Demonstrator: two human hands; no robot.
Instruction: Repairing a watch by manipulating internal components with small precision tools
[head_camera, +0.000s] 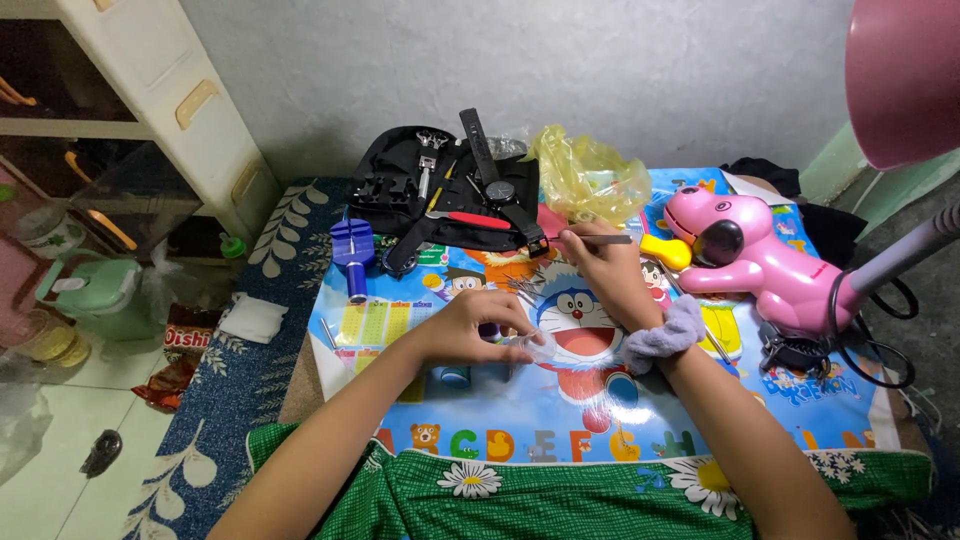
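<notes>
A low table (700, 420) with a colourful cartoon cover carries everything. A black tool case (400, 180) lies open at its far edge, a pink dog-shaped lamp (760, 255) near the right edge. The right hand (605, 275), past the middle, is closed around thin metal tweezers (600, 238). The left hand (465, 330), near the middle, pinches a small clear plastic bag (535, 347) on the cover.

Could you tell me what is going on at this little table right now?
A person sits at a low table covered with a cartoon mat. The left hand pinches a small clear piece against the mat. The right hand, with a scrunchie on its wrist, holds a thin metal tool. A black tool pouch with a watch lies open behind.
</notes>
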